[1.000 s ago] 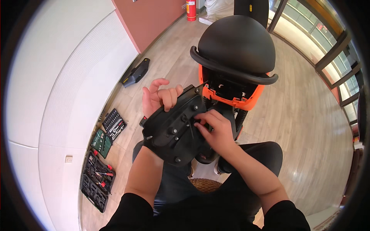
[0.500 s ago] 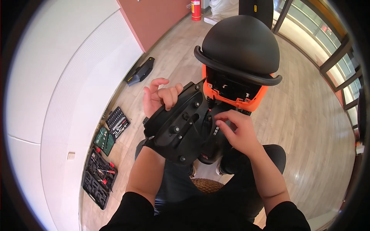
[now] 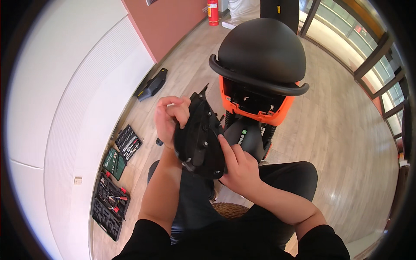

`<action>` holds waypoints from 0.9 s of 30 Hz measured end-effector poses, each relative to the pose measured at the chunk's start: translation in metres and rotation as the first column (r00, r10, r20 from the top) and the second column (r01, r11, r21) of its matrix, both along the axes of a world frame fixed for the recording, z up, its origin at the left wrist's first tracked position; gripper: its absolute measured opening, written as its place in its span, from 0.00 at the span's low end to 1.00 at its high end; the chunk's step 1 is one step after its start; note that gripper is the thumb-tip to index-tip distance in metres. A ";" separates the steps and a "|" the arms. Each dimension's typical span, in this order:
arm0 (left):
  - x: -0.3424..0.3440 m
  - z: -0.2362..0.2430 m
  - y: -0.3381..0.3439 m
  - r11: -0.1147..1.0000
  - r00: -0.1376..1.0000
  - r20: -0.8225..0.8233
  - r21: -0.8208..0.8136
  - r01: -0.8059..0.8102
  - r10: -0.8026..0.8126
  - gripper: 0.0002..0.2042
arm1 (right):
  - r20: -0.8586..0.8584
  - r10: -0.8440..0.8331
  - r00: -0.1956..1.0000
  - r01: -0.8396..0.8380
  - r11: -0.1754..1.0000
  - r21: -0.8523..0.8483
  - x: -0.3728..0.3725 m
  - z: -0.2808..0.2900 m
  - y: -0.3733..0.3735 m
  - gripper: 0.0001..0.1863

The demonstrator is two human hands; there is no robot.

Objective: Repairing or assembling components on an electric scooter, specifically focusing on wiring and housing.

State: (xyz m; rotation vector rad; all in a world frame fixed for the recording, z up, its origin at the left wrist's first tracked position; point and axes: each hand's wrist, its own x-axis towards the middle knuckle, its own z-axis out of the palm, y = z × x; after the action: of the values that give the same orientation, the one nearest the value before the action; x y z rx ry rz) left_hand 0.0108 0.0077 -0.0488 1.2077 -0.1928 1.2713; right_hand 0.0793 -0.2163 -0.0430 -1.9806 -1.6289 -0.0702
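In front of me is the rear of a scooter with a black seat [image 3: 262, 50], a black grab rail [image 3: 255, 83] and an orange tail housing [image 3: 279, 113] whose inside is exposed. A black plastic tail panel [image 3: 197, 138] with several metal studs is tilted up between my hands, apart from the housing. My left hand [image 3: 172, 116] grips its upper left edge, thumb and fingers curled over it. On its right side rests my right hand [image 3: 240, 168], index finger against the edge; its thumb is hidden. Beyond it shows the black rear fender [image 3: 238, 135].
Along the left wall lie a socket set [image 3: 128, 143], a green tool case [image 3: 115, 164] and an unfolded black tool case [image 3: 113, 197]. Farther up are a black molded part [image 3: 152, 84] and a red fire extinguisher [image 3: 212, 12]. A woven seat [image 3: 229, 210] shows between my legs.
The tail panel has turned more upright and shifted left, away from the scooter. My right hand has moved down and left, from over the fender to the panel's right edge.
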 end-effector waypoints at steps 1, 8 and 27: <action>-0.001 -0.001 0.000 1.000 1.000 0.005 0.000 0.006 -0.006 0.25 | -0.007 -0.013 1.000 0.013 1.000 0.012 0.000 0.000 0.000 0.47; 0.006 0.020 -0.023 0.912 0.951 -0.073 0.314 -0.263 0.300 0.21 | -0.330 0.157 0.931 -0.122 0.984 0.126 0.032 -0.029 0.003 0.31; -0.014 0.047 -0.094 0.514 0.885 0.107 0.780 -0.357 0.452 0.25 | -0.323 0.160 0.933 0.026 0.863 0.505 0.079 -0.028 -0.038 0.34</action>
State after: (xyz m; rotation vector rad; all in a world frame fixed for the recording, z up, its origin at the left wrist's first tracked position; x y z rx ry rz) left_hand -0.0033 -0.0858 -0.0019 2.1983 -0.4396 1.5832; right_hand 0.1579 -0.2538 -0.0712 -1.4343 -1.2793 -0.0931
